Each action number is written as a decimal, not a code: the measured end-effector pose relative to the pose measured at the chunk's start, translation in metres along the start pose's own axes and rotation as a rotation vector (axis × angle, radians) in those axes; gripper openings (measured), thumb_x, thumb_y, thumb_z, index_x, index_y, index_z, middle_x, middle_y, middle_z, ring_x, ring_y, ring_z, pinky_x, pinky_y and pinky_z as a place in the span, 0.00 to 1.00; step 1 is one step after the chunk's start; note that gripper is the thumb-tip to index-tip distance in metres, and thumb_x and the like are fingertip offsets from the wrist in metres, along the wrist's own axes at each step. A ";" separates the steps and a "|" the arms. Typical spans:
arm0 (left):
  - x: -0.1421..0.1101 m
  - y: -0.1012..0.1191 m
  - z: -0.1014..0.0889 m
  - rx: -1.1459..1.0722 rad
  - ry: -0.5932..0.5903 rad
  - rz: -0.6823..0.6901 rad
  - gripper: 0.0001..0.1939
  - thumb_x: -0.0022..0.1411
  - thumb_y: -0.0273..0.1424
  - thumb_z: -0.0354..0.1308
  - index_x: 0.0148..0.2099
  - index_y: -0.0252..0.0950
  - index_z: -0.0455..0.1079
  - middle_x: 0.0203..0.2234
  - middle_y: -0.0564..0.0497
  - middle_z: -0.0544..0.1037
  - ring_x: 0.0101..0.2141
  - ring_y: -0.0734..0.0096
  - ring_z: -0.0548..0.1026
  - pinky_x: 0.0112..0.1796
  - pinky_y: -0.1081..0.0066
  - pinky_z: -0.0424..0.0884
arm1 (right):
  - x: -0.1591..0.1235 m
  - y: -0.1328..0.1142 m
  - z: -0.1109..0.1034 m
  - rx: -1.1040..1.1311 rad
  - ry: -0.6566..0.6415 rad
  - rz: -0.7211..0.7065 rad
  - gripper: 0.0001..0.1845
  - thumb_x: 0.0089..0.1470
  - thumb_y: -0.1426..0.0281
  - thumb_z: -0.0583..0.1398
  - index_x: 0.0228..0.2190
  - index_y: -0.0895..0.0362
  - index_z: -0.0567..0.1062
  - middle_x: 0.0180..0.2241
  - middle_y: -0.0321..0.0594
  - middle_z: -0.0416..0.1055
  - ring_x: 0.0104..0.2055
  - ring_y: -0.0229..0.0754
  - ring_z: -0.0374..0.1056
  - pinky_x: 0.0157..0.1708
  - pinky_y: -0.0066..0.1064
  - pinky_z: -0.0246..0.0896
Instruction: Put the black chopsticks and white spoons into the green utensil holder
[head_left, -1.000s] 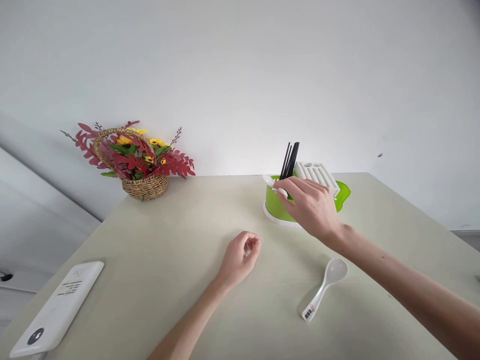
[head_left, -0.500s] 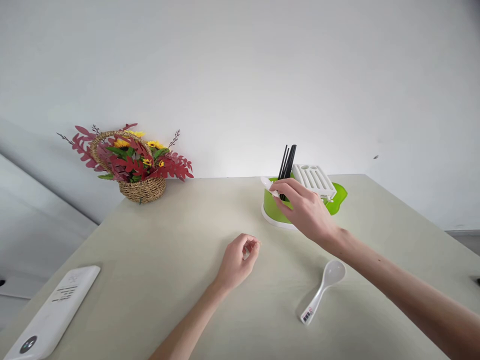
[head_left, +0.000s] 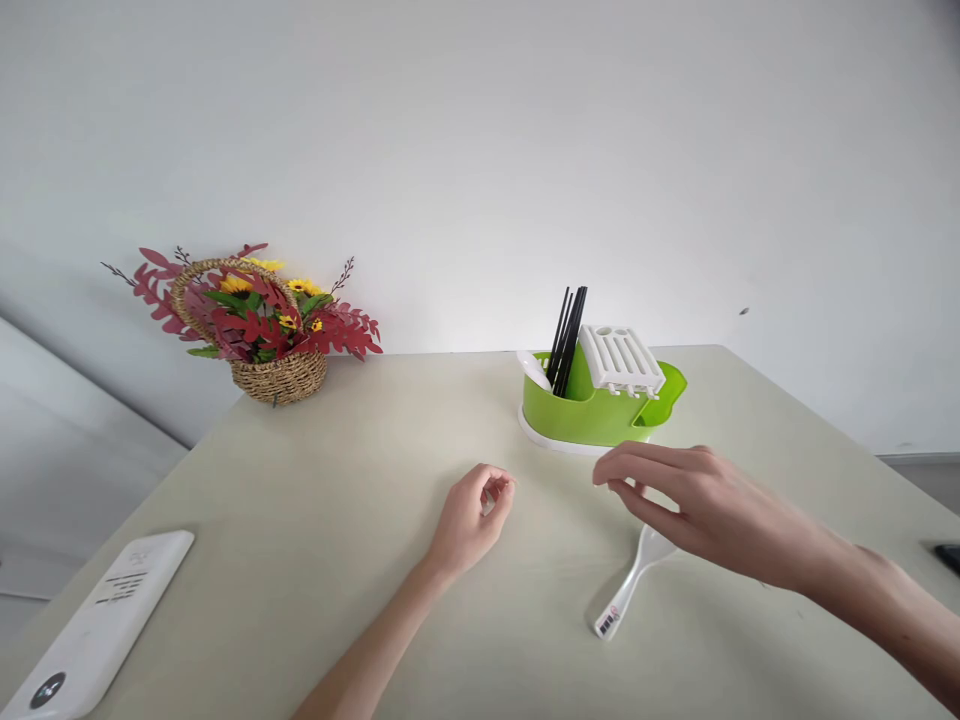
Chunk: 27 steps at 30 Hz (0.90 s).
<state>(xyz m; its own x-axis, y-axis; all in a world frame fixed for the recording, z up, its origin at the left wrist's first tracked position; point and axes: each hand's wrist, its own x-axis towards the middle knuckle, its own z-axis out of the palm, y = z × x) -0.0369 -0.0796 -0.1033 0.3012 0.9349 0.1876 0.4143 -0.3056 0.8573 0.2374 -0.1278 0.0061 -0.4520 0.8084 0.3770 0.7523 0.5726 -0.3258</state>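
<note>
Pale wall rises behind the light table, and the green holder stands near the table's far edge; I take all my places from it. My right hand has let go of a small white spoon and come away toward me. Half a second ago that spoon was between my fingertips at the holder's left end; now it leans there unsupported by me, its bowl above the rim, beside the black chopsticks. I judge that spoon placed, which leaves one lying loose.

That other one, the white ladle spoon, lies on the near side of the holder, its handle slanting toward me and its bowl partly covered by my right hand. My right fingers are bent, with a gap showing between forefinger and thumb and nothing seen in them. Whether they touch the bowl, I cannot tell. My left hand, nearer me than the holder and to its left, has stayed loosely curled, fingertips close to the thumb; I see nothing in it and cannot tell if the tips meet.

On the holder, the white slotted rack sits right of the chopsticks. Well left of the holder stands a flower basket.
</note>
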 end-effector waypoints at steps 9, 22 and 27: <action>0.001 0.000 0.000 0.008 -0.008 -0.029 0.12 0.71 0.40 0.55 0.41 0.40 0.74 0.38 0.49 0.82 0.36 0.67 0.76 0.36 0.69 0.70 | -0.060 0.063 0.012 0.002 -0.112 0.474 0.18 0.66 0.53 0.55 0.46 0.47 0.80 0.43 0.44 0.81 0.31 0.47 0.78 0.29 0.39 0.75; 0.001 -0.003 0.000 -0.018 -0.007 -0.007 0.11 0.71 0.39 0.55 0.44 0.39 0.74 0.38 0.50 0.81 0.37 0.68 0.75 0.40 0.68 0.71 | -0.060 0.059 0.043 0.451 -0.437 0.720 0.15 0.64 0.55 0.55 0.39 0.49 0.77 0.29 0.36 0.81 0.30 0.47 0.80 0.37 0.39 0.74; 0.002 -0.002 0.000 0.007 -0.006 -0.028 0.11 0.71 0.40 0.55 0.42 0.39 0.74 0.37 0.50 0.81 0.36 0.68 0.76 0.37 0.69 0.70 | -0.036 0.036 0.032 0.497 -0.313 0.659 0.17 0.65 0.52 0.57 0.36 0.51 0.78 0.29 0.38 0.81 0.33 0.48 0.80 0.34 0.36 0.71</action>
<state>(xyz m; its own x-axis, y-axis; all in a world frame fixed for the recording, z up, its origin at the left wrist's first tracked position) -0.0371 -0.0776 -0.1043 0.2943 0.9421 0.1607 0.4289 -0.2805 0.8587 0.2659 -0.1322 -0.0468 -0.1648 0.9537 -0.2518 0.6434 -0.0895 -0.7602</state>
